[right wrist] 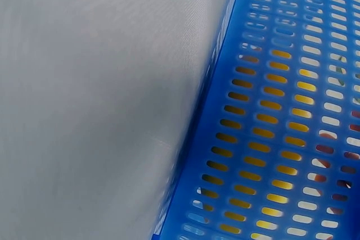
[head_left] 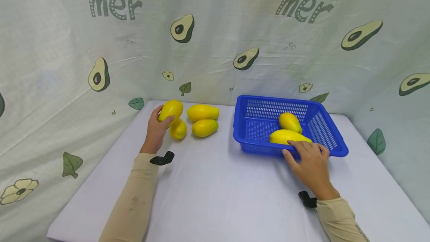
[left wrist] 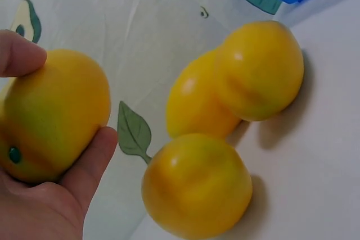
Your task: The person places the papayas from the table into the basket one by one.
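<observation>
My left hand grips a yellow mango, raised at the table's left; its green stem dot shows in the left wrist view. Close below sits another mango. Two more, a larger mango and a smaller mango, lie just right of it. My right hand holds the front rim of a blue basket, fingers curled over the rim and thumb at its outer side. Inside, a long mango lies along the front wall by the fingertips, with a rounder mango behind it.
A white-covered table carries everything. Behind it and at the sides hangs a pale cloth printed with avocados, leaves and lettering. The basket stands at the back right, near the cloth. Dark wrist cameras sit at both cuffs.
</observation>
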`<state>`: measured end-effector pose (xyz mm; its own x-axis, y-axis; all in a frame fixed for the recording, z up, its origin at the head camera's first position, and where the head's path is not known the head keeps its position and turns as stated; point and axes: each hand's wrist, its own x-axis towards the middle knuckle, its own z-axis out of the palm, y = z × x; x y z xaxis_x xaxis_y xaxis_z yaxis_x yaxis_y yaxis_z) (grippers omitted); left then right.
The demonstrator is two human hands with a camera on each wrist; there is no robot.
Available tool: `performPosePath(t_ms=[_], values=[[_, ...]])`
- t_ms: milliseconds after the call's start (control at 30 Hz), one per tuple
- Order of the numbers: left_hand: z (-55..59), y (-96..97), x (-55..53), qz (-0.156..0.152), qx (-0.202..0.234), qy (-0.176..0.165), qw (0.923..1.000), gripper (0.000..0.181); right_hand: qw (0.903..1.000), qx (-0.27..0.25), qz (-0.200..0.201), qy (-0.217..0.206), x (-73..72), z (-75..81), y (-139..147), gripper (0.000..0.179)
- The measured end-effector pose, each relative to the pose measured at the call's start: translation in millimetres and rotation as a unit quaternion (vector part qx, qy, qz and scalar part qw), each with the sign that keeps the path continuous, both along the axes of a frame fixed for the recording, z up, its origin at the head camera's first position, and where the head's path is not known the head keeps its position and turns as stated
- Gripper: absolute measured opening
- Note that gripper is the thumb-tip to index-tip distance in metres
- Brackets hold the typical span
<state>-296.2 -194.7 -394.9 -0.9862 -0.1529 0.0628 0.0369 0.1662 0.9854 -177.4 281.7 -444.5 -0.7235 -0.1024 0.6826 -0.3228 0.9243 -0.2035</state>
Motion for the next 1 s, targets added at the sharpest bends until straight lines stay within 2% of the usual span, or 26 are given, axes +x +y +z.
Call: performPosePath(t_ms=[333, 700, 1000], values=[[12.2, 11.0, -7.1, -0.02, -0.016, 0.039, 0.9989, 0.074, 1.0, 0.0, 0.001, 0.002, -0.4, 1.6, 1, 0.041], [15.9, 20.2, -9.0, -0.043, -0.028, 0.031, 0.9982, 0.076, 1.0, 0.002, 0.002, 0.001, 0.0, -1.3, 1, 0.041], [22.8, 28.6, -14.2, -0.065, -0.034, 0.061, 0.9954, 0.074, 0.9999, 0.004, 0.004, 0.009, -0.3, -2.0, 0, 0.041]])
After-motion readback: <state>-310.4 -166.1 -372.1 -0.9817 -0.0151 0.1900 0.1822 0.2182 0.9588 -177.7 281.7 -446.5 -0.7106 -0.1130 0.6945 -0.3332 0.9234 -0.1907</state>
